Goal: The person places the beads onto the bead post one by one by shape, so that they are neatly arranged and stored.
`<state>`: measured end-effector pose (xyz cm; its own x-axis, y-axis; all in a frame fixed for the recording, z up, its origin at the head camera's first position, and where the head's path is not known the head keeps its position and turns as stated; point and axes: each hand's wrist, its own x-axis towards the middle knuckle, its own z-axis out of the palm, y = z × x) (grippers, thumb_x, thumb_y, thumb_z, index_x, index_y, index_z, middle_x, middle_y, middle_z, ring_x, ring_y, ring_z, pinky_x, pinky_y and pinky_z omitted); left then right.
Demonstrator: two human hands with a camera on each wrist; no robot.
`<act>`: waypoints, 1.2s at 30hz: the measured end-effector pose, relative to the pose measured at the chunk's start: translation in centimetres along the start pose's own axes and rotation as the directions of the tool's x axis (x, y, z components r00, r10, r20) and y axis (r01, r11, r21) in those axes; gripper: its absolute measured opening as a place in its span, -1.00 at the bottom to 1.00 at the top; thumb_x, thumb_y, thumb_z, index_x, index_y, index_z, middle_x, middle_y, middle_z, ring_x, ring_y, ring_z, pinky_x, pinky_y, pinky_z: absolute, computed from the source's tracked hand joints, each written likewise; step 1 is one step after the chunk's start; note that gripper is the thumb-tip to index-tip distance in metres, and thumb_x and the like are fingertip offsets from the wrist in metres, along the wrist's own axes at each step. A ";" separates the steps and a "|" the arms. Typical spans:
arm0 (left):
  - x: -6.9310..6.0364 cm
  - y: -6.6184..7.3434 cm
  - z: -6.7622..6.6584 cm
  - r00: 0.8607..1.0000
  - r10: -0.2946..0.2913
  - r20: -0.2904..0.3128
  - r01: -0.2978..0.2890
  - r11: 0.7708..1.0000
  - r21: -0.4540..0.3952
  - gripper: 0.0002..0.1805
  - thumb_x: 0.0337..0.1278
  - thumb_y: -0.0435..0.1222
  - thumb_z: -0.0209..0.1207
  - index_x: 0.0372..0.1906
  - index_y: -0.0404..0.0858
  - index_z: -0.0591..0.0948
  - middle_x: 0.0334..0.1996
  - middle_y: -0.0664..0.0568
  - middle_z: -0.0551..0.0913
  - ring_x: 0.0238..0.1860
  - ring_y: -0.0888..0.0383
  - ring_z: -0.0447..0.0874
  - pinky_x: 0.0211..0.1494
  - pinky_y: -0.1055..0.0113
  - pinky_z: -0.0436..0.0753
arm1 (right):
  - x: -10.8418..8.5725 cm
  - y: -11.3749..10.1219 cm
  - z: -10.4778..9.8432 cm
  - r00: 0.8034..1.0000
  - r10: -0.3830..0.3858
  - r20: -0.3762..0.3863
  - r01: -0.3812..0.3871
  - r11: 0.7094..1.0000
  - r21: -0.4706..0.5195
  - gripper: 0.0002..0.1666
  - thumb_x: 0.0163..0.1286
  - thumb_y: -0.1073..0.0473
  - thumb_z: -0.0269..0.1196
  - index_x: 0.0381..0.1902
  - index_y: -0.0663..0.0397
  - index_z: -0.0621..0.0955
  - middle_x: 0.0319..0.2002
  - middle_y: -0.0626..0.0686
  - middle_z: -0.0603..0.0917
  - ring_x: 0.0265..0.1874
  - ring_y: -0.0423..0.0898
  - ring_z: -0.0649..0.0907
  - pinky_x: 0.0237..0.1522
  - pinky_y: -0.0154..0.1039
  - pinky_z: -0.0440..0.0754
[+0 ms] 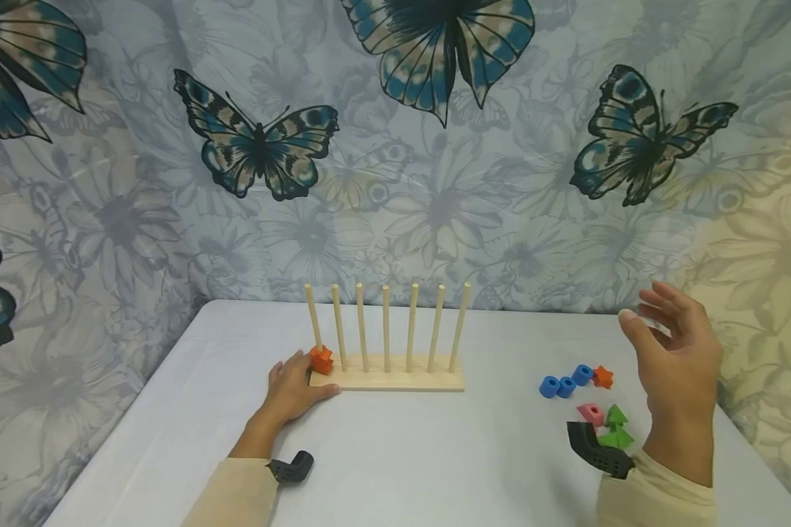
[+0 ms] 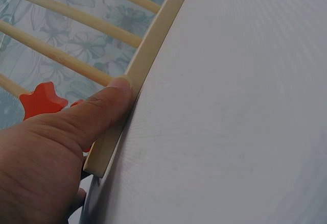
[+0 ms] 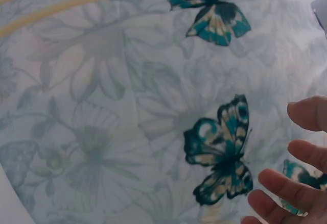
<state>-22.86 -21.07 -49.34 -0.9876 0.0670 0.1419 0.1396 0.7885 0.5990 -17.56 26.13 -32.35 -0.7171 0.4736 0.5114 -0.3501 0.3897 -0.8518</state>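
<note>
A wooden peg stand (image 1: 395, 381) with several upright rods stands at the middle of the table. Orange star-shaped beads (image 1: 321, 360) sit at the foot of its leftmost rod; one star (image 2: 43, 100) shows beside the thumb in the left wrist view. My left hand (image 1: 295, 391) grips the left end of the base, thumb along the front edge and the other fingers behind, partly hidden. Raised above the table's right side, my right hand (image 1: 680, 359) holds nothing, its fingers loosely bent and apart from the thumb. Its fingers (image 3: 278, 183) show against the wall cloth in the right wrist view.
On the right lie several blue cylinder beads (image 1: 566, 386), an orange star bead (image 1: 603, 377), a pink bead (image 1: 590, 414) and green tree-shaped beads (image 1: 616, 438), partly behind the right wrist's black mount (image 1: 598, 452). Butterfly-printed cloth (image 1: 448, 212) hangs behind the white table (image 1: 409, 461).
</note>
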 end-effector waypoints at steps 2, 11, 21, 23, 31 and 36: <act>0.0 -0.1 -0.1 1.000 -0.007 -0.001 0.007 1.000 0.007 -0.24 -0.11 0.06 0.42 0.19 -0.26 0.52 0.25 -0.27 0.43 0.39 -0.23 0.12 0.37 -0.20 -0.20 | 0.5 1.0 -0.2 0.999 0.033 -0.031 -0.032 0.999 0.017 -0.41 0.27 0.38 0.29 0.26 0.00 0.52 0.06 0.03 0.58 0.01 -0.11 0.53 -0.02 -0.42 0.44; 0.1 -0.3 0.0 1.000 -0.003 -0.005 0.003 1.000 0.003 -0.26 -0.11 0.02 0.44 0.18 -0.28 0.53 0.25 -0.28 0.43 0.40 -0.24 0.11 0.37 -0.20 -0.21 | 2.4 7.4 -2.0 0.936 0.351 -0.023 -0.351 0.935 -0.051 -0.37 0.34 0.23 0.28 0.34 -0.25 0.44 0.12 -0.12 0.54 0.11 -0.21 0.45 0.17 -0.32 0.33; 0.1 -0.3 0.2 1.000 -0.010 -0.001 0.010 1.000 0.005 -0.21 -0.12 0.04 0.44 0.22 -0.28 0.50 0.25 -0.29 0.43 0.40 -0.23 0.11 0.37 -0.19 -0.21 | 1.6 14.4 -3.1 0.866 0.466 0.183 -0.422 0.876 -0.233 -0.26 0.45 0.04 0.16 0.49 -0.36 0.17 0.35 -0.01 0.36 0.36 0.01 0.27 0.29 0.04 0.26; 0.1 -0.3 0.2 1.000 -0.011 -0.003 0.011 1.000 0.006 -0.20 -0.12 0.04 0.44 0.23 -0.29 0.49 0.25 -0.29 0.43 0.40 -0.23 0.11 0.37 -0.19 -0.21 | 1.4 15.5 -3.1 0.862 0.461 0.209 -0.403 0.875 -0.268 -0.26 0.44 0.03 0.16 0.50 -0.29 0.18 0.36 0.08 0.35 0.33 0.09 0.29 0.25 0.07 0.32; 0.1 0.0 0.1 1.000 -0.002 -0.001 0.002 1.000 0.003 -0.20 -0.12 0.03 0.44 0.23 -0.29 0.49 0.25 -0.28 0.44 0.40 -0.23 0.11 0.37 -0.21 -0.20 | 0.7 17.7 -2.9 0.830 0.435 0.349 -0.289 0.871 -0.398 -0.20 0.42 0.03 0.18 0.48 0.16 0.14 0.32 0.41 0.30 0.26 0.38 0.29 0.20 0.31 0.24; 0.0 0.1 0.2 1.000 0.002 -0.001 -0.002 1.000 -0.001 -0.21 -0.12 0.03 0.44 0.21 -0.28 0.50 0.25 -0.28 0.44 0.40 -0.23 0.11 0.37 -0.20 -0.20 | 0.6 17.9 -2.5 0.817 0.439 0.374 -0.233 0.845 -0.481 -0.26 0.37 0.24 0.16 0.44 0.26 0.19 0.28 0.47 0.31 0.22 0.42 0.28 0.16 0.32 0.29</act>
<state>-22.91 -20.87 -49.42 -0.9873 0.0681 0.1438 0.1416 0.7879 0.5993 -22.75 35.34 -47.03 -0.9649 0.2626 0.0015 0.1618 0.5989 -0.7843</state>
